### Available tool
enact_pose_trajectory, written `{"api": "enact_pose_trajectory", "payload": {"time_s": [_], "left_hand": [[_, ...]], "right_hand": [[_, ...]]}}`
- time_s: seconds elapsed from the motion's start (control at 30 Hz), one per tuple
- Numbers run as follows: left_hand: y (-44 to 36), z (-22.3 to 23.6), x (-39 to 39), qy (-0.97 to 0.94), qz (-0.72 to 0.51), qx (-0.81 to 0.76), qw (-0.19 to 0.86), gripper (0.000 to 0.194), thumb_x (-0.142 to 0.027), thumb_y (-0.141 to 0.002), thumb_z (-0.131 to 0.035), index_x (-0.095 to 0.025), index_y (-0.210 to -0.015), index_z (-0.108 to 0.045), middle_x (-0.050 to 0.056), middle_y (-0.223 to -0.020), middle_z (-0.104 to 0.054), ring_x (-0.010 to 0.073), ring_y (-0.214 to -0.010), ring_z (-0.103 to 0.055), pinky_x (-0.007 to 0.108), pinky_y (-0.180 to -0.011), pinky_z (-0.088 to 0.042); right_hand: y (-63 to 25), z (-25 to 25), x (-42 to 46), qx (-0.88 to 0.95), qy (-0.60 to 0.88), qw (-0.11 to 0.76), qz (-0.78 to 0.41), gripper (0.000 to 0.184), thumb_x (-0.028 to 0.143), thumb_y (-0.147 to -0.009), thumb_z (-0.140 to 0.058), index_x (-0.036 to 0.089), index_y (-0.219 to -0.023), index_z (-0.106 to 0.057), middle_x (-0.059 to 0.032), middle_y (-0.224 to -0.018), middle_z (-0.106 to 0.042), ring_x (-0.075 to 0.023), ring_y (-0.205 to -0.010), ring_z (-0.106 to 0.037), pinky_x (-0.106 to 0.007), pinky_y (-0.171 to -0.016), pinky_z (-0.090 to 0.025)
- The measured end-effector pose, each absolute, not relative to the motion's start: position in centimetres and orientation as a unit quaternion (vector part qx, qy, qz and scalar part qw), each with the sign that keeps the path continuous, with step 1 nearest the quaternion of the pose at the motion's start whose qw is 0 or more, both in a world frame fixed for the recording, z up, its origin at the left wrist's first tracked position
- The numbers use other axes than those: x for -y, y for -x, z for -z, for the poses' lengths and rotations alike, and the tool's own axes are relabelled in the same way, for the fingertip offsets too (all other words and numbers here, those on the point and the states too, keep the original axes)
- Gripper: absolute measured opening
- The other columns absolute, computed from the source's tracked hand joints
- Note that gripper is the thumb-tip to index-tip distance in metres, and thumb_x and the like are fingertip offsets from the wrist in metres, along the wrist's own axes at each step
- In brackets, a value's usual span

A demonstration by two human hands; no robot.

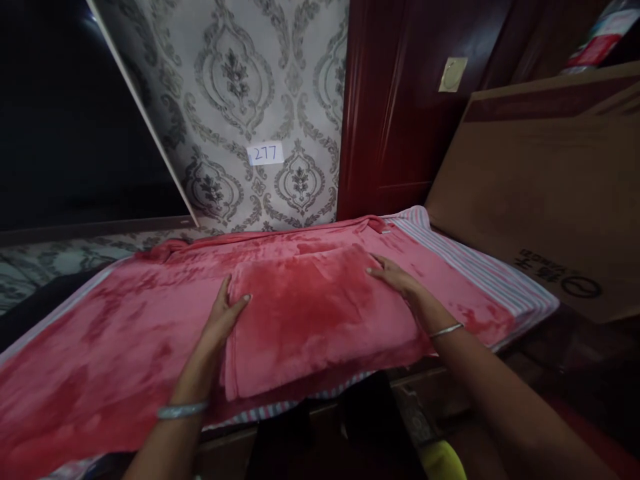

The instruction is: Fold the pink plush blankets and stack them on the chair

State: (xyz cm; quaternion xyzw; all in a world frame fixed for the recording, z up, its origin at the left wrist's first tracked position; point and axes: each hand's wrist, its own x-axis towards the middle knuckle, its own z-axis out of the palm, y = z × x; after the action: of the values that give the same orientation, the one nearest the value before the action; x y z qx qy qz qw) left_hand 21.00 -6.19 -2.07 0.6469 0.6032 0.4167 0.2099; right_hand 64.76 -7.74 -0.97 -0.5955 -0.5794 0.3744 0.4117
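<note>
Folded blanket (315,313): plush pile, pink w/ darker red patches where nap is brushed, esp. mid & far part of top face. Folded into a compact, approx. rect. pad; stacked layers are seen at L side, where a stitched hem is also shown. Top is left fairly smooth, w/ a few soft creases toward R; corners are rounded. Pad is laid flat on the pink spread (155,307), nr its front edge, approx. mid-width, turned slightly. Underside is hidden, so whether it's joined to the spread can't be told.
</note>
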Motion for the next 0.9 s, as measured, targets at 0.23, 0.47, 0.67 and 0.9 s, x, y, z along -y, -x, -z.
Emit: {"api": "enact_pose_trajectory", "payload": {"time_s": [0.23,0.47,0.67,0.9], "left_hand": [[-21.2,-3.9,4.3,-0.619,-0.462,-0.576,0.268,0.078,-0.031,-0.086,-0.066,-0.014,-0.156,-0.034,0.016,-0.154,-0.049,0.0292,-0.137,-0.052,0.045,-0.114,-0.046],[-26.1,-4.0,3.8,-0.764,-0.282,-0.579,0.044,0.065,-0.031,-0.094,-0.051,-0.014,-0.155,-0.039,0.014,-0.161,-0.040,0.0270,-0.151,-0.034,0.046,-0.124,-0.031],[-32.8,0.6,7.7,-0.828,-0.086,-0.553,0.010,0.061,-0.039,-0.099,-0.043,-0.021,-0.157,-0.039,0.013,-0.168,-0.026,0.0311,-0.157,-0.018,0.062,-0.126,-0.012],[-32.7,3.6,7.6,-0.830,-0.037,-0.557,-0.001,0.061,-0.040,-0.101,-0.037,-0.022,-0.159,-0.035,0.014,-0.169,-0.022,0.0311,-0.157,-0.016,0.065,-0.124,-0.011]], "right_hand": [[-64.8,-3.4,4.9,0.604,0.595,0.435,-0.302,0.067,0.032,-0.088,-0.059,0.015,-0.152,-0.047,-0.0129,-0.135,-0.065,-0.0291,-0.117,-0.065,-0.044,-0.100,-0.053],[-57.3,-2.5,4.2,0.722,0.633,0.279,-0.011,0.063,0.034,-0.097,-0.047,0.012,-0.155,-0.043,-0.0147,-0.158,-0.042,-0.0337,-0.146,-0.038,-0.051,-0.122,-0.026],[-49.5,1.7,7.7,0.795,0.591,0.137,-0.010,0.056,0.037,-0.103,-0.038,0.023,-0.158,-0.040,-0.0062,-0.166,-0.028,-0.0289,-0.155,-0.018,-0.057,-0.123,-0.015],[-49.4,4.6,7.8,0.798,0.590,0.122,-0.024,0.056,0.036,-0.102,-0.036,0.022,-0.157,-0.041,-0.0058,-0.165,-0.029,-0.0266,-0.155,-0.019,-0.056,-0.124,-0.016]]}}
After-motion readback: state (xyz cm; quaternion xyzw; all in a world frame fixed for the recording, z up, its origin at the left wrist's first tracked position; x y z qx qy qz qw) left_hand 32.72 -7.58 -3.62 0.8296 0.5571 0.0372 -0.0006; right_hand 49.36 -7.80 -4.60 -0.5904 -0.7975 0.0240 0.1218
